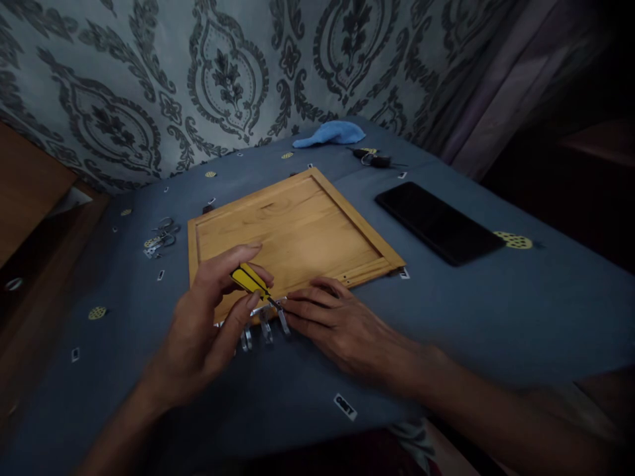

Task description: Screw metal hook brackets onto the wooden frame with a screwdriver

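My left hand (pixel 198 324) is closed around the yellow-and-black handle of a screwdriver (pixel 248 279). The screwdriver's shaft slants down to the right, its tip at a shiny metal hook rail (pixel 266 329) along the near edge of a framed wooden panel (pixel 278 225). Several hooks of the rail stick out past that edge. With fingers bunched together, my right hand (pixel 342 324) grips the rail's right end beside the tip, its other fingers resting on the panel. Whether a screw sits under the tip is too small to tell. Two small dark holes show near the panel's right corner.
A black phone (pixel 439 221) lies right of the panel. Behind it are keys with a dark fob (pixel 374 158) and a blue cloth (pixel 332 133). Loose metal pieces (pixel 161 238) lie to the left. Wooden furniture (pixel 30 192) stands at the far left, beside the patterned wall.
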`<state>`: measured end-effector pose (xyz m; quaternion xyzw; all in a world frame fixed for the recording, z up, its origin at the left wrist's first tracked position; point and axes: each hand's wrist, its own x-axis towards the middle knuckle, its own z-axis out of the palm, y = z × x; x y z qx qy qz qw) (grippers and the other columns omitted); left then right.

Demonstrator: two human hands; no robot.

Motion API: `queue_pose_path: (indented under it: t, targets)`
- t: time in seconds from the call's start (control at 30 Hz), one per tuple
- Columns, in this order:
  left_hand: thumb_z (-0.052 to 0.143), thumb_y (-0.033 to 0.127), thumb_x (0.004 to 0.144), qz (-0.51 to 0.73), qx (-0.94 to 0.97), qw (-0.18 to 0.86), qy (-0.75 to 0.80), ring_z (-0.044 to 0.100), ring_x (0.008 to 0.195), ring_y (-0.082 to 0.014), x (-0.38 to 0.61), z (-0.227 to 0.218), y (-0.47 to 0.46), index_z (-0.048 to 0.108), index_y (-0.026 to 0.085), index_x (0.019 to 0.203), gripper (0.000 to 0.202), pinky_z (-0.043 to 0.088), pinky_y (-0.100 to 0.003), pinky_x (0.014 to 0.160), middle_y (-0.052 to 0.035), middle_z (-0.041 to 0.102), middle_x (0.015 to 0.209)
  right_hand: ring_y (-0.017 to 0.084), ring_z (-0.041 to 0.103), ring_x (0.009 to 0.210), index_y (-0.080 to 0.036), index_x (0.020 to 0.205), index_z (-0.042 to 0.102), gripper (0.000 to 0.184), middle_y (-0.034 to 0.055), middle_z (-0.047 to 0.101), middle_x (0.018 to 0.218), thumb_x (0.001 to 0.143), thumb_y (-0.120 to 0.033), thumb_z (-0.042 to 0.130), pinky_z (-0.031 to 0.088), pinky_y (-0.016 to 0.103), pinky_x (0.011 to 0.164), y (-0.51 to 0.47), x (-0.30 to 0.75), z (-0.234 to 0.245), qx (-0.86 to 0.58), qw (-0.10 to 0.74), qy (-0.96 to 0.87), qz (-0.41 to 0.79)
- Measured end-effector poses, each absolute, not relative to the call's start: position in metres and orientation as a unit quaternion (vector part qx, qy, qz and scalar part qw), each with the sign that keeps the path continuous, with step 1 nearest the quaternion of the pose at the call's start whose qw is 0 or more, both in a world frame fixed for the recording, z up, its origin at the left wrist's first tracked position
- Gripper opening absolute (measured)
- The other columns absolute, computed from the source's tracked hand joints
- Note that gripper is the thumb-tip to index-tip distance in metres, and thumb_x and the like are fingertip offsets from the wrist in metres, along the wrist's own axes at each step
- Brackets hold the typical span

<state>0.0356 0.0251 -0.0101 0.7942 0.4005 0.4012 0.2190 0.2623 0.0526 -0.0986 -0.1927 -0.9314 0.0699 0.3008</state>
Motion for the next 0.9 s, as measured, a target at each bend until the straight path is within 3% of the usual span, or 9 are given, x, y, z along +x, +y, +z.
queue_pose_path:
  t: [0.23,0.37,0.67,0.9]
  targets:
    - [0.075,0.012,0.088,0.449,0.792,0.121,0.396,0.067,0.106,-0.0169,0.042,-0.022,0.029,0.052,0.032,0.138,0.059,0.059,-0.031,0.091,-0.0023,0.065,0.120,0.022,0.064,0.116,-0.014,0.123,0.068,0.028,0.0064,0.076,0.122,0.102,-0.012,0.049,0.040,0.043,0.106,0.053,0.261,-0.099,-0.187,0.330,-0.924,0.055]
    - [0.073,0.009,0.090,0.442,0.801,0.053,0.401,0.068,0.112,-0.0168,0.043,-0.025,0.028,0.051,0.033,0.140,0.060,0.058,-0.032,0.099,-0.0007,0.069,0.124,0.023,0.063,0.118,-0.013,0.124,0.067,0.029,0.0069,0.075,0.124,0.101,-0.011,0.050,0.041,0.044,0.106,0.053,0.261,-0.099,-0.187,0.322,-0.926,0.055]
    - [0.064,0.006,0.094,0.415,0.789,0.119,0.437,0.070,0.109,-0.0199,0.039,-0.016,0.021,0.049,0.033,0.143,0.058,0.063,-0.035,0.089,-0.0046,0.067,0.127,0.023,0.063,0.117,-0.013,0.125,0.066,0.030,0.0071,0.076,0.124,0.100,-0.010,0.050,0.041,0.044,0.105,0.053,0.261,-0.097,-0.185,0.316,-0.929,0.058]
    - [0.065,0.006,0.093,0.428,0.773,0.132,0.449,0.069,0.108,-0.0215,0.038,-0.012,0.019,0.049,0.035,0.141,0.059,0.061,-0.042,0.094,-0.0040,0.065,0.120,0.023,0.062,0.119,-0.015,0.126,0.066,0.031,0.0072,0.075,0.125,0.101,-0.011,0.049,0.040,0.045,0.107,0.053,0.262,-0.099,-0.189,0.308,-0.929,0.075]
